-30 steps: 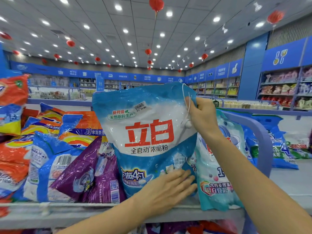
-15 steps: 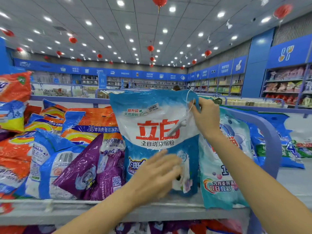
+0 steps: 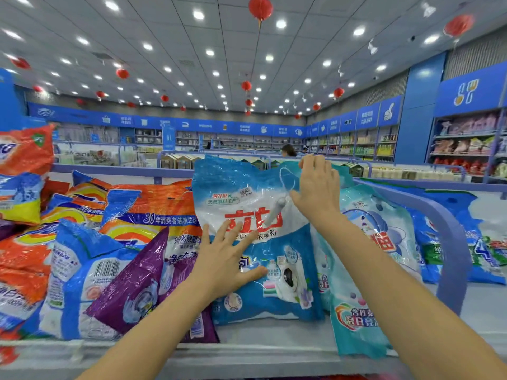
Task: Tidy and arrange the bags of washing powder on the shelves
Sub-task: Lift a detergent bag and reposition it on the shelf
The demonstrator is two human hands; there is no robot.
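Observation:
A blue and white washing powder bag (image 3: 247, 193) with red characters stands on the shelf (image 3: 247, 352), leaning back. My left hand (image 3: 227, 259) lies flat on its front with the fingers spread, pressing just below the red characters. My right hand (image 3: 318, 187) rests over the bag's top right corner, back towards me, fingers pointing up and thumb out to the left. A white tag on a loop hangs by that thumb. A teal bag (image 3: 356, 325) leans against the bag's right side and a purple bag (image 3: 137, 283) lies at its left.
Orange bags (image 3: 153, 209) and a blue bag with a barcode (image 3: 76, 270) are piled untidily at the left. A curved blue end rail (image 3: 452, 242) closes the shelf at the right, with more blue bags (image 3: 480, 242) beyond it. Store aisles lie behind.
The blue and white bag has come down and tipped back onto the shelf. My left hand slid up from its bottom edge to its middle. My right hand loosened from gripping the corner.

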